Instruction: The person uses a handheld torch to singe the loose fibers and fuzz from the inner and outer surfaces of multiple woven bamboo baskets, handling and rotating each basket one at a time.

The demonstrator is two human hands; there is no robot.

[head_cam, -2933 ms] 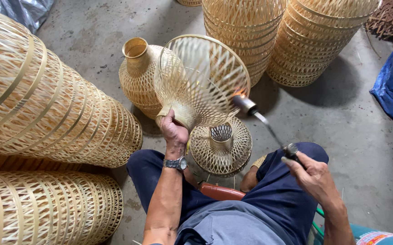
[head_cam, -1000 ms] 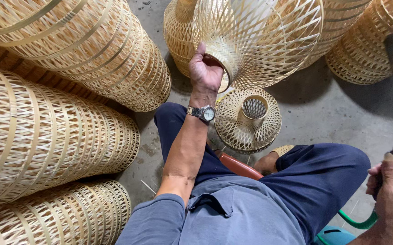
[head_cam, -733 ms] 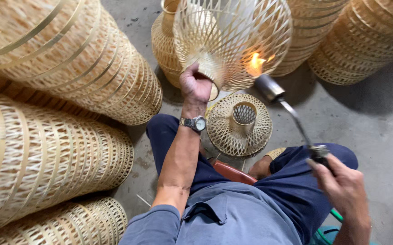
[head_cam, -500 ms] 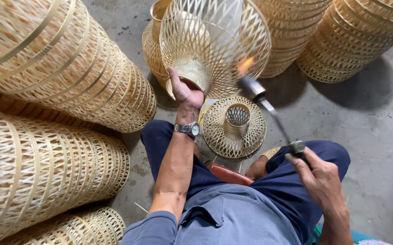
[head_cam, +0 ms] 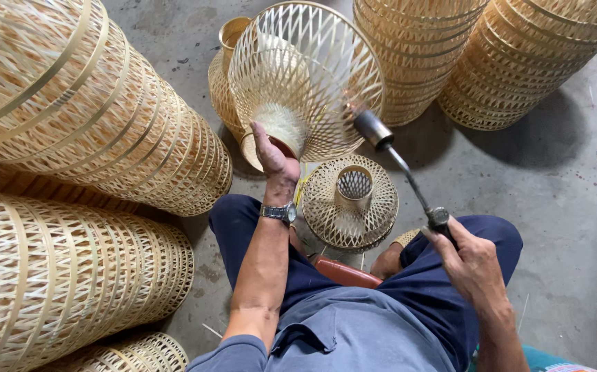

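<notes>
The left hand (head_cam: 274, 155) grips the woven lamp shade (head_cam: 305, 76) by its neck; the right hand (head_cam: 474, 258) is closed around the torch (head_cam: 398, 162), singeing it; next, turn the shade slowly.

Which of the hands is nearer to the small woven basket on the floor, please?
Left. The left hand grips the big lampshade just left of the small basket; the right hand holds the torch further right.
</notes>
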